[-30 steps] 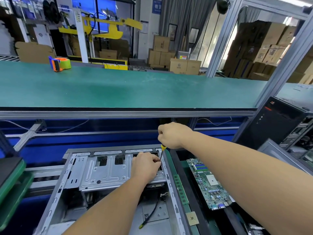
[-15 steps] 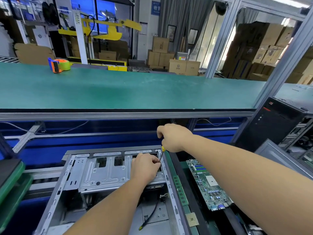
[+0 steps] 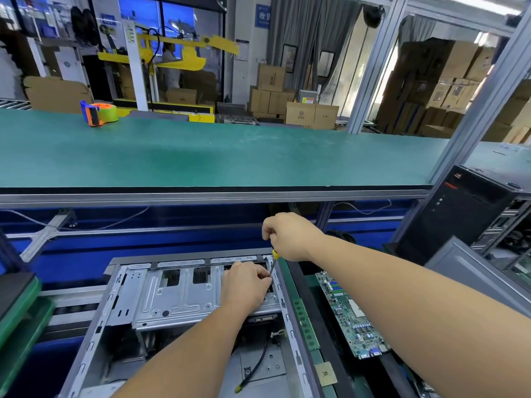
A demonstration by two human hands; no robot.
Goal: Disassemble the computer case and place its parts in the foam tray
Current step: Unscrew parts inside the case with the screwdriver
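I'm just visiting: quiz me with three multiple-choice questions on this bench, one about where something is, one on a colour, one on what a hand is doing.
1. Where does the motherboard lie?
A. right of the open case
B. on the upper green shelf
C. inside the case

2. What colour is the screwdriver handle?
A. red
B. yellow
C. blue

3. What is the right hand doing?
A. resting flat
B. hanging idle
C. gripping the screwdriver

Answers: 1 A, it lies beside the case's right wall. 2 B, yellow shows below the fist. 3 C, fingers curl round the handle.

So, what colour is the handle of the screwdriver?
Yellow and black, seen just below the right hand on the screwdriver, in the head view.
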